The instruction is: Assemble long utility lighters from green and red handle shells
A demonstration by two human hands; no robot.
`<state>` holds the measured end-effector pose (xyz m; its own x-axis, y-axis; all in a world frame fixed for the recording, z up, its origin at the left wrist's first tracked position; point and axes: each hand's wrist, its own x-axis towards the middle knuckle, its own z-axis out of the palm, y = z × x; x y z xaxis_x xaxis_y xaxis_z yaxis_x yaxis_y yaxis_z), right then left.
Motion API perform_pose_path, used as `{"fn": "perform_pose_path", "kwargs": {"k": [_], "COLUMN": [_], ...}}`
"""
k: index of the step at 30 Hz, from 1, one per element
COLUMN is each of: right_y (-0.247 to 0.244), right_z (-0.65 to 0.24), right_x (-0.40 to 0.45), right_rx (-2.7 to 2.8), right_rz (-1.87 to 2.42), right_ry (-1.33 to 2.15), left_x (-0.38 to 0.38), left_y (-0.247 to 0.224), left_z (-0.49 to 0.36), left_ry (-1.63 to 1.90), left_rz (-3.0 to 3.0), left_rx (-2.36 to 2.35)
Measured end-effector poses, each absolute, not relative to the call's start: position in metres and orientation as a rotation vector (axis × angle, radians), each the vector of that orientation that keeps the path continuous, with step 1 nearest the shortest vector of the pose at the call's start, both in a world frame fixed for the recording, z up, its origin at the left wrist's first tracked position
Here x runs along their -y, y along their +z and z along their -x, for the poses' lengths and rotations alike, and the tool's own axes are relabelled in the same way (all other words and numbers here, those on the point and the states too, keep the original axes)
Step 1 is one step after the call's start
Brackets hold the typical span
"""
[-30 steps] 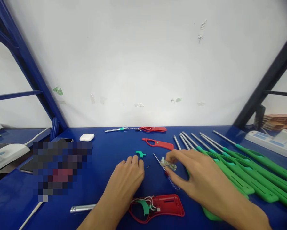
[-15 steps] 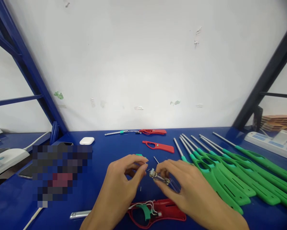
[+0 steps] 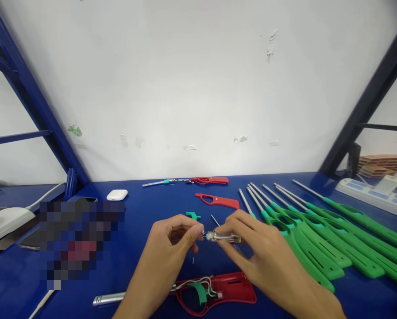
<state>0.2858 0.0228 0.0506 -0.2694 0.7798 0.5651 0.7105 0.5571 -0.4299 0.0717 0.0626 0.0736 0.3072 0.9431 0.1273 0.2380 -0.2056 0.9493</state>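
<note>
So, mid-frame, my right hand (image 3: 258,243) pinches the clear canister (image 3: 225,237), left hand (image 3: 173,239) a tiny part (image 3: 202,232); best hold both level.

SITE: workshop-type assembly station | SURFACE: blue table (image 3: 145,210) against scuffed white wall (image 3: 171,79) | STRUCTURE: blue metal frame (image 3: 43,106) at left | POWER: white multi-socket strip (image 3: 357,190) at right | INDICATORS: opened red housing (image 3: 234,288) with exposed white wires (image 3: 204,280); screwdriver (image 3: 214,219); loose green plastic part (image 3: 193,215); row of matching green-handled units (image 3: 362,259) with metal tubes (image 3: 255,198)
</note>
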Motion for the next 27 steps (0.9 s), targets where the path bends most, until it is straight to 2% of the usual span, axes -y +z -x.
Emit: {"fn": "perform_pose_path", "kwargs": {"k": [11, 27], "right_y": [0.0479, 0.0483], "right_z": [-0.2863, -0.285], "right_x": [-0.0239, -0.0231], "right_rx": [2.079, 2.111], "right_rz": [1.252, 1.236], "right_ry": [0.022, 0.014], "left_x": [-0.0641, -0.0628], "left_y": [0.0691, 0.0682], "left_z": [-0.0705, -0.0722], "left_ry": [0.853, 0.92], "left_rz": [-1.551, -1.383], "left_rx": [-1.011, -0.835]}}
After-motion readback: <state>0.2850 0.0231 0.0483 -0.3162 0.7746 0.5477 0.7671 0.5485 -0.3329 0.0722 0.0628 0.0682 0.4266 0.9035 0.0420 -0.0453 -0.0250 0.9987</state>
